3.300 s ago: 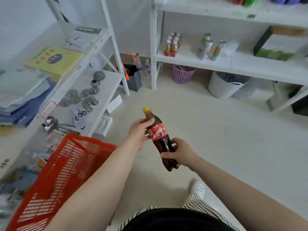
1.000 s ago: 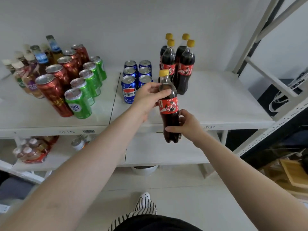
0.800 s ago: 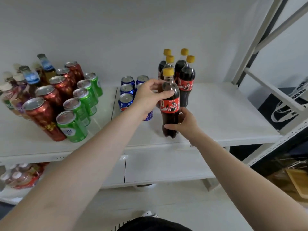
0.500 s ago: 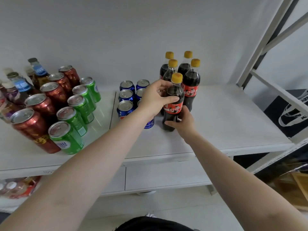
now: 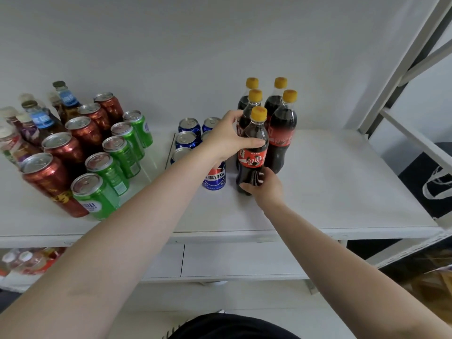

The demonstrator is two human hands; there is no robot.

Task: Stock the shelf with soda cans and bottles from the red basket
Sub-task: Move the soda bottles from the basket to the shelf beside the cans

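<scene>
A cola bottle (image 5: 253, 152) with a yellow cap and red label stands upright on the white shelf (image 5: 330, 192), just in front of several matching cola bottles (image 5: 281, 128). My left hand (image 5: 227, 138) wraps around its upper body from the left. My right hand (image 5: 266, 187) grips its base from the front right. Blue cans (image 5: 187, 139) sit directly left of it, partly hidden by my left arm. The red basket is out of view.
Green cans (image 5: 115, 157) and red cans (image 5: 63, 152) fill the left part of the shelf, with glass bottles (image 5: 41, 118) behind them. A white upright post (image 5: 401, 62) and diagonal brace stand at the right. A lower shelf holds bottled drinks (image 5: 27, 260).
I turned from the basket to the shelf, carried the cola bottle forward and set it down in front of the other cola bottles. Both hands still hold it.
</scene>
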